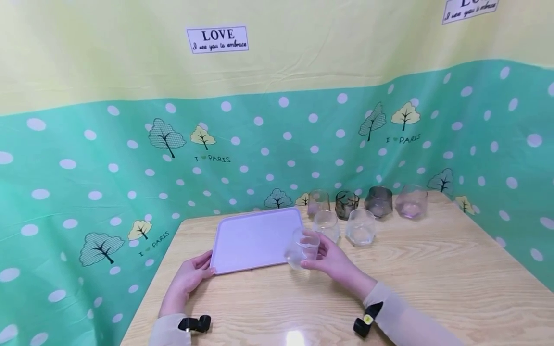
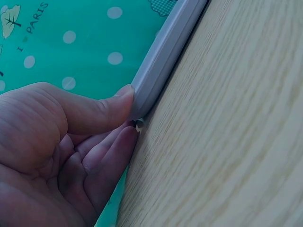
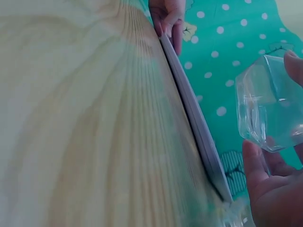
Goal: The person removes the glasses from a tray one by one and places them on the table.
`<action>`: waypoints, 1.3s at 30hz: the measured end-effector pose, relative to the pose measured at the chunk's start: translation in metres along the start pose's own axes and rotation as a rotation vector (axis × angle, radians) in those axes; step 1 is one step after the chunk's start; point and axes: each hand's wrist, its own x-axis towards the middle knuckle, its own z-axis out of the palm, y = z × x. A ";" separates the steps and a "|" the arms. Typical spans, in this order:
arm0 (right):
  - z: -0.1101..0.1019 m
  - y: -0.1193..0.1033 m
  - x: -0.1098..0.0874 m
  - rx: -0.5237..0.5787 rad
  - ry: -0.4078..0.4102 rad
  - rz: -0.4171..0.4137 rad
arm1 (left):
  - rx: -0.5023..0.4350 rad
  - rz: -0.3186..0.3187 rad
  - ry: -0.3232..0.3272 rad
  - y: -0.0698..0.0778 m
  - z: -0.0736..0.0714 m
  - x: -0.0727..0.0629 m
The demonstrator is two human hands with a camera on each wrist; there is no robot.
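My left hand (image 1: 190, 275) pinches the near left corner of a pale lilac tray (image 1: 255, 240), which lies on the table. In the left wrist view the thumb presses on the tray's rim (image 2: 163, 56) and the fingers curl at its corner. My right hand (image 1: 331, 259) holds a clear faceted glass (image 1: 298, 250) over the tray's near right corner, thumb on one side and fingers on the other. The right wrist view shows this glass (image 3: 265, 104) tilted and see-through. Just beyond the right hand stand two clear glasses, one (image 1: 325, 222) partly behind the held glass, the other (image 1: 360, 230) farther right.
Along the table's back edge stand several tinted glasses: a pale brownish one (image 1: 318, 204), a dark patterned one (image 1: 347, 205), a smoky grey one (image 1: 379, 203) and a pinkish one (image 1: 411, 203). A green dotted cloth (image 1: 259, 168) hangs behind the wooden table (image 1: 411, 278).
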 end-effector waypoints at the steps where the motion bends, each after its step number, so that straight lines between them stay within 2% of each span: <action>1: -0.006 0.000 -0.004 -0.012 0.004 -0.005 | 0.001 -0.003 0.003 0.000 0.000 0.000; 6: -0.040 0.000 -0.026 -0.060 0.020 -0.031 | -0.004 -0.008 0.000 0.001 0.000 -0.001; 11: -0.080 0.013 -0.043 -0.085 -0.011 -0.087 | 0.029 -0.010 -0.005 -0.002 -0.004 -0.003; 16: -0.130 0.023 -0.050 -0.129 -0.092 -0.086 | 0.025 0.005 0.010 -0.004 -0.007 -0.002; 22: -0.189 0.027 -0.059 -0.171 -0.248 -0.129 | 0.009 0.002 -0.011 -0.003 -0.003 -0.001; 24: -0.205 0.028 -0.062 -0.177 -0.260 -0.121 | 0.015 -0.001 -0.008 -0.002 -0.002 0.000; 27: -0.225 0.029 -0.068 -0.195 -0.200 -0.090 | 0.025 0.001 -0.005 -0.001 -0.001 0.000; 31: -0.241 0.032 -0.074 -0.272 -0.010 -0.045 | 0.023 0.002 -0.007 -0.001 0.000 0.000; 35: -0.243 0.035 -0.074 -0.342 0.161 0.033 | 0.017 0.007 -0.014 -0.002 0.001 0.000; 39: -0.238 0.036 -0.068 -0.350 0.240 0.125 | 0.012 0.016 -0.020 -0.001 -0.001 0.001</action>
